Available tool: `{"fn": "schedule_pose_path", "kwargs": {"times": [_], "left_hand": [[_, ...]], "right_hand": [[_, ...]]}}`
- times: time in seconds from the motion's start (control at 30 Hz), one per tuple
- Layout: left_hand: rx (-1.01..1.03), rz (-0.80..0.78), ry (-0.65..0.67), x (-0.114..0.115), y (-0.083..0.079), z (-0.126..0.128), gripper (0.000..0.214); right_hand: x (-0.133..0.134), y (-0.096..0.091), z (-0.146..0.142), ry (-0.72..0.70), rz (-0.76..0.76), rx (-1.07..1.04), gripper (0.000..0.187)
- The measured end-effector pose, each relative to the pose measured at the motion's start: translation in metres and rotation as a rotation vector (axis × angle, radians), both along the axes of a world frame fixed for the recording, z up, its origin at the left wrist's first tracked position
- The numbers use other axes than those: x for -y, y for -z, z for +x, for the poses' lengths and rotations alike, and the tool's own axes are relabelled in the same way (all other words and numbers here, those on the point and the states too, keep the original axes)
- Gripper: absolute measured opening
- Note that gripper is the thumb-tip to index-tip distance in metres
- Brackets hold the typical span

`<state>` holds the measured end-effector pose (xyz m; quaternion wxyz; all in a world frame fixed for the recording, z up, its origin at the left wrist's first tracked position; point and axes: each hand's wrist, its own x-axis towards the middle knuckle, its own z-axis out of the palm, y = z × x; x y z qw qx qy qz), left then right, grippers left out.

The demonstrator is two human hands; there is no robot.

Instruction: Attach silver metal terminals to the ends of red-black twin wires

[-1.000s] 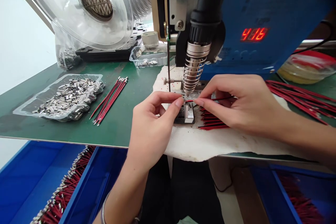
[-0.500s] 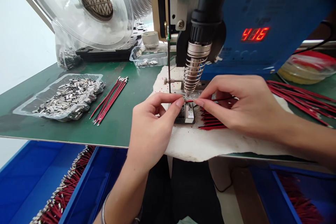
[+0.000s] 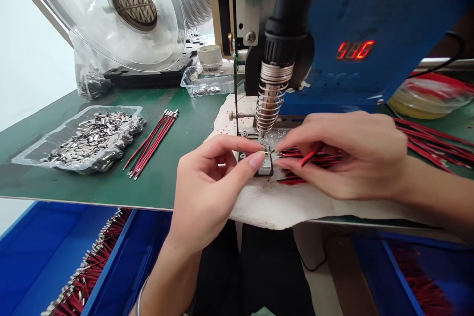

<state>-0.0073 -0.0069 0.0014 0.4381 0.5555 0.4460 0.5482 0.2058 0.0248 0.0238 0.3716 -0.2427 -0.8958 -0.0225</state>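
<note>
My left hand (image 3: 211,182) pinches thumb and forefinger together just left of a small metal block (image 3: 265,164) under the spiral-guarded soldering tip (image 3: 269,103). What it pinches is too small to make out. My right hand (image 3: 344,155) pinches a thin red wire (image 3: 311,155) whose bare end points at the block. Under the right hand lies a bundle of red wires (image 3: 299,177) on a white cloth (image 3: 281,202).
A blue machine (image 3: 370,19) with a red digit display (image 3: 354,51) stands behind. A clear tray of metal sleeves (image 3: 87,138) and a bunch of red-black wires (image 3: 151,140) lie on the green bench at left. Blue bins (image 3: 55,256) with finished wires sit below.
Both hands dropped slightly toward the block; the wire tilted lower in my right hand. The display digits changed. The view shifted a little.
</note>
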Motion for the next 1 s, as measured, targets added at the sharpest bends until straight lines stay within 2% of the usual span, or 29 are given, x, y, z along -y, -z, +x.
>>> {"fn": "schedule_pose_path", "kwargs": {"times": [0.13, 0.53, 0.77, 1.0], "left_hand": [[0.005, 0.028, 0.004, 0.0008, 0.0006, 0.0006, 0.008], [-0.059, 0.031, 0.008, -0.0004, 0.0005, 0.0001, 0.009], [-0.037, 0.078, 0.005, -0.0001, 0.0065, -0.0016, 0.007], [-0.036, 0.068, 0.006, -0.0002, 0.0024, 0.0005, 0.007]], "right_hand": [[0.0008, 0.002, 0.0002, 0.024, 0.046, 0.001, 0.021], [-0.0014, 0.0013, 0.0005, -0.048, 0.041, 0.013, 0.024], [-0.0008, -0.0001, 0.0012, -0.033, 0.034, 0.033, 0.023], [-0.0014, 0.0004, 0.0018, -0.009, 0.044, 0.043, 0.025]]}}
